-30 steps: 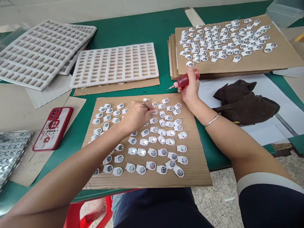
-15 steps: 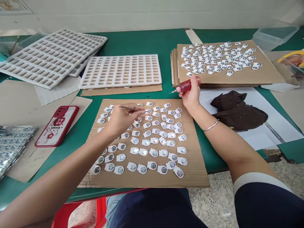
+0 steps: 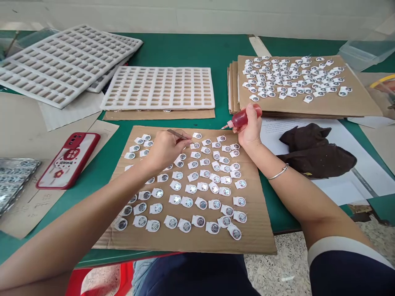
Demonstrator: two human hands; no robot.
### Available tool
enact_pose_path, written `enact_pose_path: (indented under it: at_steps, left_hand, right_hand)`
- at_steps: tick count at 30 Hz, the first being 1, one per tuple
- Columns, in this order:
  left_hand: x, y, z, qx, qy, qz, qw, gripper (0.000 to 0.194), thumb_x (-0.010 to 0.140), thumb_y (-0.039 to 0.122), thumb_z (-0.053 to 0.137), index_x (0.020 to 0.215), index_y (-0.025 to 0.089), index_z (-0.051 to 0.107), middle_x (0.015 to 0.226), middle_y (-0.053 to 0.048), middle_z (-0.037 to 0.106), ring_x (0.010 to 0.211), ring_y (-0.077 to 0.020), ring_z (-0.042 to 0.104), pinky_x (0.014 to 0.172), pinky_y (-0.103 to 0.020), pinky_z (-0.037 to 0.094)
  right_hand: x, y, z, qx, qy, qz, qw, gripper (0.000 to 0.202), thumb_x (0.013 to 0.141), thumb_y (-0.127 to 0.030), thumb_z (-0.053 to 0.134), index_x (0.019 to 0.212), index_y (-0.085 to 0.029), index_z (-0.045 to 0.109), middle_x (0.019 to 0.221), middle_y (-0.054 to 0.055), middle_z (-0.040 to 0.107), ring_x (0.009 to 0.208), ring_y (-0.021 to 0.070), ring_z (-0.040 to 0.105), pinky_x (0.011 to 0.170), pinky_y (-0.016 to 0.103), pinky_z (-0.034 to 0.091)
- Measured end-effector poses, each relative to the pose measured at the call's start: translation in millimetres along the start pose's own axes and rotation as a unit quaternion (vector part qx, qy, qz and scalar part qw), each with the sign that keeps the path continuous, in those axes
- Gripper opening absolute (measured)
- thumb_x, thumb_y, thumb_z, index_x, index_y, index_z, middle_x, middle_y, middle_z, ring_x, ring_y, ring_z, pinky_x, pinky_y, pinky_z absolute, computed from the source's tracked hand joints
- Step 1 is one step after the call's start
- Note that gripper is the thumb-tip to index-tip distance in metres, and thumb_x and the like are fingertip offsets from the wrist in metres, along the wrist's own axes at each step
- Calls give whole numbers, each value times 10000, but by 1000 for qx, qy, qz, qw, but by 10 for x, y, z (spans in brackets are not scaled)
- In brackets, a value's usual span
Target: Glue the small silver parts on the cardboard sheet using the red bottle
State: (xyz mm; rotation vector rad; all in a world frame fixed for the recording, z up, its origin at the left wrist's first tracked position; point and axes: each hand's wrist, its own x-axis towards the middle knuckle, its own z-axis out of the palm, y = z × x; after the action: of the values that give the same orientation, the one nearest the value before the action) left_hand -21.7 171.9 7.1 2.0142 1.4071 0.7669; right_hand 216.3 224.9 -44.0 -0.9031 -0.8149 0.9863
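Note:
A brown cardboard sheet lies in front of me, bearing many small round silver pieces on white paper tabs. Over its upper left part, my left hand is closed on metal tweezers, whose tips are hidden by the fingers close to a silver piece. My right hand wraps round a small bottle of red liquid beyond the sheet's upper right corner. The bottle's thin nozzle points left and slightly down, apart from the pieces.
White slotted trays stand at the back left. A red-edged phone lies at the left by silvery packs. Stacked cardboard with more pieces is at the back right, near dark cloth on papers.
The camera view has shifted slightly. Both hands keep their holds, the left on the tweezers and the right on the bottle, with the bottle's nozzle tipped a little more downward.

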Motion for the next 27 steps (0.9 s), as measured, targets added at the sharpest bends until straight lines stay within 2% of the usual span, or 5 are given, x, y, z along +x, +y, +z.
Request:
enact_pose_path:
  at_steps: [6, 14, 19, 24, 27]
  left_hand:
    - [17, 7, 73, 9, -7, 2, 1000, 174, 771, 256, 568, 659, 161, 661, 765, -42, 678, 607, -123, 603, 611, -272, 515]
    - [31, 5, 79, 33, -11, 21, 999, 266, 775, 243, 561, 524, 163, 593, 783, -37, 677, 644, -132, 610, 639, -282, 511]
    - [43, -10, 93, 43, -9, 40, 998, 192, 783, 237, 552, 630, 167, 644, 763, -29, 678, 644, -133, 611, 638, -278, 506]
    - [50, -28, 122, 68, -27, 94, 993, 165, 793, 193, 522, 727, 155, 668, 787, -45, 685, 705, -144, 623, 676, -273, 504]
    - [41, -18, 128, 73, -38, 109, 991, 168, 796, 188, 509, 751, 154, 667, 750, -45, 680, 654, -140, 605, 621, -276, 490]
  right_hand:
    - [20, 5, -8, -1, 8, -6, 1000, 331, 759, -567, 477, 741, -237, 493, 525, -44, 447, 439, 144, 581, 260, 195, 233]
    - [2, -24, 9, -8, 8, -1, 1000, 287, 735, -534, 527, 731, -251, 478, 557, -59, 426, 362, 85, 508, 246, 195, 229]
    - [-14, -35, 23, -6, 14, -3, 1000, 283, 736, -528, 523, 735, -249, 477, 547, -65, 422, 337, 74, 475, 242, 199, 229]
    - [-1, -12, 17, -9, 22, 10, 1000, 299, 745, -539, 506, 722, -243, 477, 517, -56, 441, 382, 111, 538, 253, 195, 216]
    - [5, -10, 13, -8, 23, 9, 1000, 301, 741, -539, 511, 727, -241, 472, 523, -59, 443, 375, 110, 536, 247, 199, 218]
